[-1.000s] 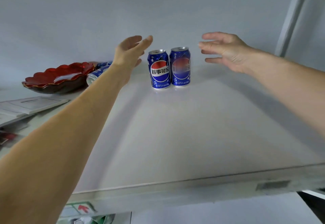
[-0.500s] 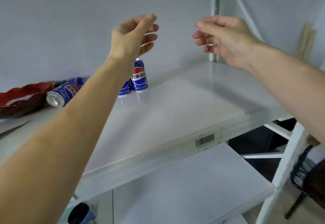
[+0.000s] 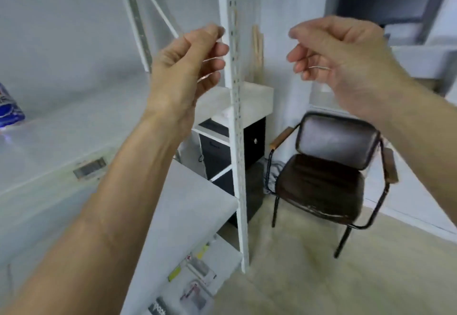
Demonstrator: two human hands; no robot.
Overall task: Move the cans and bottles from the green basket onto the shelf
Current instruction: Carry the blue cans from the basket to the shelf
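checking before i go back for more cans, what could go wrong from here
1. The left hand and right hand hang empty beside the white upright; swinging down, either might knock it.
2. A blue can stands on the shelf at the picture's left edge, nearly out of sight; a returning arm could tip it.
3. A chair stands on the floor right of the shelf, a possible trip hazard.
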